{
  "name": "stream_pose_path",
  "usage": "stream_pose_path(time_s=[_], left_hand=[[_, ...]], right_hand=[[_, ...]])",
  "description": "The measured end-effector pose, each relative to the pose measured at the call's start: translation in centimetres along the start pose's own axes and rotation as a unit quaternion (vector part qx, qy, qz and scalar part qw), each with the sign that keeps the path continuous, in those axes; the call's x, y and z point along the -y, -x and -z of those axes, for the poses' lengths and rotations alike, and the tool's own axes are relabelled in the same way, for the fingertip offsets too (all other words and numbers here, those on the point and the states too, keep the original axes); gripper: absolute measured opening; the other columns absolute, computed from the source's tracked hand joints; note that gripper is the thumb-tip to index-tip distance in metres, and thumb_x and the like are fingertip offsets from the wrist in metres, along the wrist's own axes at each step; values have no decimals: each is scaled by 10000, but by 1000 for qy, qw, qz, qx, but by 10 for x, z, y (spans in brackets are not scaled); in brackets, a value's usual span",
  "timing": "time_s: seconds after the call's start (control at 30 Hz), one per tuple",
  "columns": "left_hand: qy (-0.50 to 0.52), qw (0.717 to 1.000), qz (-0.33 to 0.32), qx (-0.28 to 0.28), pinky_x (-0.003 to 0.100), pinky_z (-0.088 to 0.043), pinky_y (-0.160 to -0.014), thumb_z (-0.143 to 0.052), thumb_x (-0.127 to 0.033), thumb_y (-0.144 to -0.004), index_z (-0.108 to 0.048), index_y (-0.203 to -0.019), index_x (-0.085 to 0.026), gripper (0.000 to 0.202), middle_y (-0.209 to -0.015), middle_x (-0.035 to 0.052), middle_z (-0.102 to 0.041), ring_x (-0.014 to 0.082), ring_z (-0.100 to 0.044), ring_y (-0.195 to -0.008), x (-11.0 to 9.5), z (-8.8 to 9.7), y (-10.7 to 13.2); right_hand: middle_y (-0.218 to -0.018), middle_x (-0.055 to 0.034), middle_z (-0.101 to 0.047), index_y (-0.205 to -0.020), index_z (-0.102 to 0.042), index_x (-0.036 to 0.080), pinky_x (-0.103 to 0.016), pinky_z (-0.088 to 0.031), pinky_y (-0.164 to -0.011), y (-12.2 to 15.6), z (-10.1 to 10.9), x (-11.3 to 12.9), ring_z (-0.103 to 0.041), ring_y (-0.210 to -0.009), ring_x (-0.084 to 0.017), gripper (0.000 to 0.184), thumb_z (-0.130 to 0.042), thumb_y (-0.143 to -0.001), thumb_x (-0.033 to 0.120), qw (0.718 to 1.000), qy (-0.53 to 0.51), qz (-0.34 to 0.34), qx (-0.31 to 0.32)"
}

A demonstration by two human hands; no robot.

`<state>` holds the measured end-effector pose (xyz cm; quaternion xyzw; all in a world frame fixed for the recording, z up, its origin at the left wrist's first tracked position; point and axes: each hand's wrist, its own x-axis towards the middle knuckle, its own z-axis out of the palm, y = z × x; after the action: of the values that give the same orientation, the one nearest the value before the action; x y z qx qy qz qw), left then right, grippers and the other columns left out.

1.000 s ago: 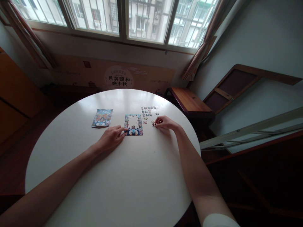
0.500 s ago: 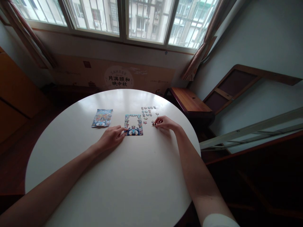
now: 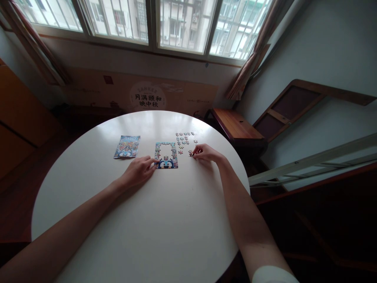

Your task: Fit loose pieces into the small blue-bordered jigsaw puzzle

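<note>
A partly assembled jigsaw puzzle [image 3: 166, 165] lies on the white round table, its border joined around a bare white middle and a blue cartoon face along the near side. My left hand [image 3: 142, 169] rests at its lower left, index finger stretched onto the edge, holding nothing. To the right of the puzzle, my right hand [image 3: 205, 152] has thumb and fingers pinched on a small jigsaw piece [image 3: 191, 153] close to the tabletop. Several loose pieces [image 3: 182, 139] are spread beyond, between the puzzle and my right hand.
A colourful printed packet [image 3: 127, 147] lies flat to the left of the puzzle. The round table [image 3: 141, 232] has a curved edge. A wooden bench [image 3: 235, 124] stands past its far right side, below the barred windows [image 3: 182, 27] and a curtain.
The jigsaw piece at my right fingertips has shifted very slightly. Both hands otherwise stay in place, and the puzzle and packet lie as before.
</note>
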<state>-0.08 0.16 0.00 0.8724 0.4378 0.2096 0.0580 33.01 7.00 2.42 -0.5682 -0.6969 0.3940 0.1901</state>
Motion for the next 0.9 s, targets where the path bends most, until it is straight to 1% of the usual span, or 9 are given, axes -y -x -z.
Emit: stream_pose_path(time_s=[0.13, 0.3, 0.4, 0.57, 0.67, 0.73, 0.83, 0.9], left_hand=[[0, 1000, -1, 2, 245, -358, -640, -448, -296, -918, -646, -1143, -214, 311, -736, 12, -549, 124, -486, -632, 0, 0, 0], [3, 1000, 0, -1, 249, -364, -654, -449, -293, -915, -648, -1144, -220, 312, -734, 13, -555, 124, -483, -634, 1, -1, 1], [6, 1000, 2, -2, 251, -370, -659, -451, -298, -912, -647, -1148, -221, 316, -737, 16, -561, 125, -483, -633, 1, -1, 0], [-2, 1000, 3, 0, 249, -365, -648, -446, -305, -915, -652, -1129, -221, 309, -727, 15, -555, 127, -484, -634, 0, -1, 0], [-5, 1000, 2, 1, 249, -364, -647, -448, -301, -915, -653, -1119, -217, 301, -726, 13, -550, 127, -485, -634, 0, 0, 0], [-5, 1000, 1, 2, 248, -365, -647, -453, -297, -914, -647, -1130, -215, 302, -724, 10, -545, 127, -486, -635, 0, 0, 0], [-5, 1000, 0, 3, 247, -365, -648, -454, -295, -916, -644, -1137, -213, 303, -721, 7, -539, 126, -488, -636, 0, 0, 1], [-5, 1000, -1, 2, 247, -366, -650, -453, -297, -917, -645, -1132, -214, 299, -725, 7, -540, 125, -488, -634, 1, 0, 0]], right_hand=[[-644, 9, -578, -727, -650, 136, -209, -393, -526, 1, 1, 0, -512, -594, -92, 176, -752, -590, 179, 1000, -11, 3, -1], [-712, -18, -641, -741, -644, 142, -227, -439, -577, 2, 6, -7, -572, -629, -107, 236, -776, -583, 259, 994, -108, -5, 21], [-763, -39, -673, -782, -659, 141, -253, -466, -648, 3, 8, -12, -603, -693, -128, 281, -784, -592, 306, 989, -148, 18, -6], [-832, -66, -704, -828, -694, 142, -317, -480, -776, 3, 5, -10, -636, -804, -174, 338, -784, -582, 355, 982, -166, 52, -69], [-842, -76, -711, -834, -703, 143, -340, -487, -796, -2, -2, 0, -642, -820, -185, 346, -775, -579, 366, 973, -191, 61, -114], [-835, -75, -712, -828, -701, 148, -350, -498, -788, -7, -11, 9, -647, -814, -190, 344, -767, -585, 383, 965, -206, 78, -142], [-846, -68, -709, -856, -693, 160, -353, -516, -798, -16, -31, 27, -658, -839, -197, 339, -747, -623, 400, 958, -206, 119, -162], [-862, -66, -704, -856, -688, 169, -347, -522, -811, -19, -48, 39, -657, -867, -195, 294, -715, -676, 399, 959, -182, 142, -162]])
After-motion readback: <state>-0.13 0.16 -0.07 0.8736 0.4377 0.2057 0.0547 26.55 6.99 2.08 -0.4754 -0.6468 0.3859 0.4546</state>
